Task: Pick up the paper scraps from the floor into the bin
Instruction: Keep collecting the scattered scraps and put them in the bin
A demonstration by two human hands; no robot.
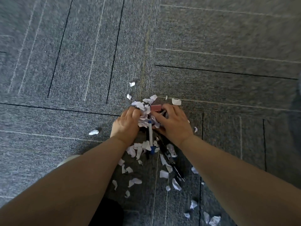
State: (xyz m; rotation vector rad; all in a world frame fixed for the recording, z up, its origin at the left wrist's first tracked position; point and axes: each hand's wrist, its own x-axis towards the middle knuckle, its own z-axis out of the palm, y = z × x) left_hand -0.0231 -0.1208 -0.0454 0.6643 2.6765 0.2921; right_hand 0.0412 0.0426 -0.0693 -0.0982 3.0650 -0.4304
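Our left hand point(126, 123) & right hand point(172, 123) clutch the paper scraps point(145, 110), fingers point(136, 112) curled, pinching them; carpet floor point(81, 62) lies open far, left & right.

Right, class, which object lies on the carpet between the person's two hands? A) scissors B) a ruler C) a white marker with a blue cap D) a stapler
C: the white marker with its blue cap lies between the left hand and the right hand, among paper scraps.
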